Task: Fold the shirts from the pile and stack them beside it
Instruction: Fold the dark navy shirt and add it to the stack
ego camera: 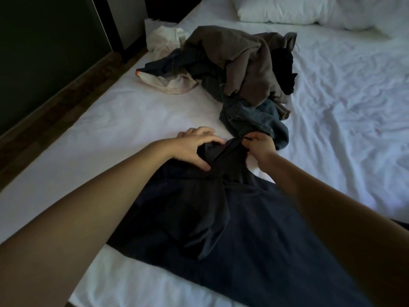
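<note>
The dark shirt (232,207) lies on the bed (343,96) just on the near side of the pile (239,63). Its upper end almost touches the pile's nearest piece, a blue garment (261,120). The left hand (194,145) has its fingers (199,131) curled around a bunch of cloth at the top of the shirt. The right hand (262,144), next to it and closer to the blue garment, pinches an edge of the same shirt. The cloth between the two hands is twisted, and one part is turned over the body of the shirt, so I judge that it is not yet flat. The danger is to fold it like this: the wrinkles would be closed inside and the fold would come out crooked. Also, because the right hand works so near to the pile, it could catch the blue garment together with the shirt and drag it out. No folded stack is seen beside the pile, so the task seems to be at an early point.
</note>
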Demonstrator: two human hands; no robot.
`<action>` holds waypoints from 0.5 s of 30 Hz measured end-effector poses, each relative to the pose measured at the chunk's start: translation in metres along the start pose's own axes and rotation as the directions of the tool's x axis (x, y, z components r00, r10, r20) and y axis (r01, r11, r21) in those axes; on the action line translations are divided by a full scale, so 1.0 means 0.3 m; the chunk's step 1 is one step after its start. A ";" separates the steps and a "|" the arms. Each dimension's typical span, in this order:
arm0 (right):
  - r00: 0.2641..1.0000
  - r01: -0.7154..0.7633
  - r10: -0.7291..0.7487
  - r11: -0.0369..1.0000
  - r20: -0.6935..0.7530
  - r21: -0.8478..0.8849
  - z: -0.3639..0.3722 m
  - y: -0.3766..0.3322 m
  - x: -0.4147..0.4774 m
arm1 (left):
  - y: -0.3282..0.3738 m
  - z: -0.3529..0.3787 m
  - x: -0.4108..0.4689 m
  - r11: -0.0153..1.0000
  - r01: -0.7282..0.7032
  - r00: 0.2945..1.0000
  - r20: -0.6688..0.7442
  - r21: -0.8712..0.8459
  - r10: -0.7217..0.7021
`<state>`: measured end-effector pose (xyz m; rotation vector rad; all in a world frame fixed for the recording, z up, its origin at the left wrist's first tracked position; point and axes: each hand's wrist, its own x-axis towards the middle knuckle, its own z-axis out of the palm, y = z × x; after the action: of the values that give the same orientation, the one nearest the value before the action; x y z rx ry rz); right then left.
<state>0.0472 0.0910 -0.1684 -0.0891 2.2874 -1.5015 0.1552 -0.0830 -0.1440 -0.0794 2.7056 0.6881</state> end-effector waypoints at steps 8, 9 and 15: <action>0.986 0.141 -0.146 0.988 -0.082 -0.060 0.004 0.021 -0.041 | 0.072 0.012 0.111 0.803 0.243 0.577 -0.585 -0.544 -0.570; 0.980 0.184 -0.189 0.980 -0.069 -0.076 -0.001 0.025 -0.051 | 0.075 -0.002 0.101 0.822 0.236 0.559 -0.619 -0.518 -0.551; 0.638 0.760 -0.729 0.543 0.248 -0.357 -0.080 0.095 -0.254 | 0.063 -0.008 -0.117 0.905 -0.042 0.750 -0.612 -0.424 -0.252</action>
<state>0.1131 0.1443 -0.1633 -1.4034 2.6153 -1.2016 0.1847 -0.0686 -0.1213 -0.7108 3.0936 1.4182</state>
